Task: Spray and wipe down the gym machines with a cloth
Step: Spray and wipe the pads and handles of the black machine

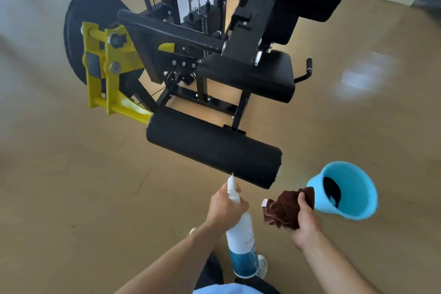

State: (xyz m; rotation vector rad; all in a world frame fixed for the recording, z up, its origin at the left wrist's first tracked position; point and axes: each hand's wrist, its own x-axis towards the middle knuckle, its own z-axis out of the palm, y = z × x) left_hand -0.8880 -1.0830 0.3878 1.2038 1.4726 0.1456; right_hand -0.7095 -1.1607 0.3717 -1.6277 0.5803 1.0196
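Observation:
A black and yellow gym machine point(214, 38) stands in front of me on a tan floor. Its black padded roller point(212, 147) sticks out toward me at mid-frame. My left hand point(223, 207) grips the neck of a white spray bottle point(241, 234) with a blue label, nozzle pointing up at the roller's near lower edge. My right hand point(306, 222) holds a crumpled brown cloth point(287, 207) just right of the bottle, below the roller's end.
A light blue bucket point(358, 207) with something dark inside sits on the floor to the right of my right hand. The machine's black seat pad point(257, 74) and yellow lever arm point(107, 74) lie behind the roller. Bare floor lies to the left.

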